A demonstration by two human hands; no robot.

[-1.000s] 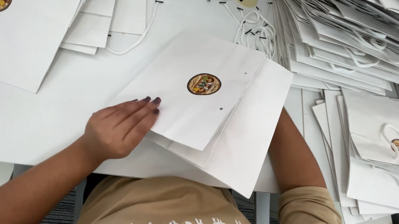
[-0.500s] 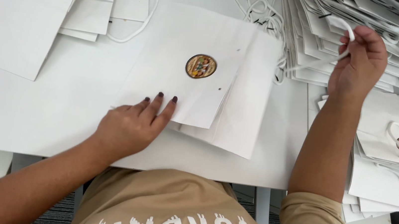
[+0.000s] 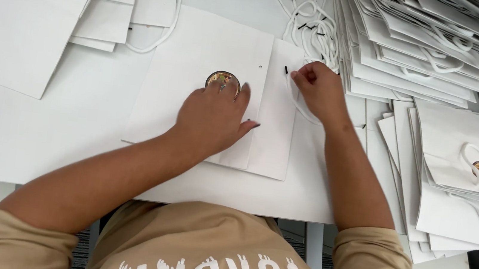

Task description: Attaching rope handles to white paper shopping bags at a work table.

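A flat white paper bag (image 3: 200,58) with a round brown sticker (image 3: 222,79) lies in the middle of the white table (image 3: 23,134). My left hand (image 3: 212,119) presses flat on the bag, fingers spread, fingertips partly over the sticker. My right hand (image 3: 318,89) rests at the bag's right edge, fingers pinched on a white cord (image 3: 292,92) with a black tip, close to a small hole (image 3: 259,67) in the bag.
A heap of loose white cords (image 3: 311,28) lies behind the bag. Stacks of flat white bags fan out at the right (image 3: 442,43), with finished bags bearing cord handles (image 3: 476,167) nearer. More bags lie at the left (image 3: 17,31).
The bag has been turned square and slid toward the middle. My left hand moved up onto its sticker. My right hand came down from the right-hand stack to the bag's edge with a cord.
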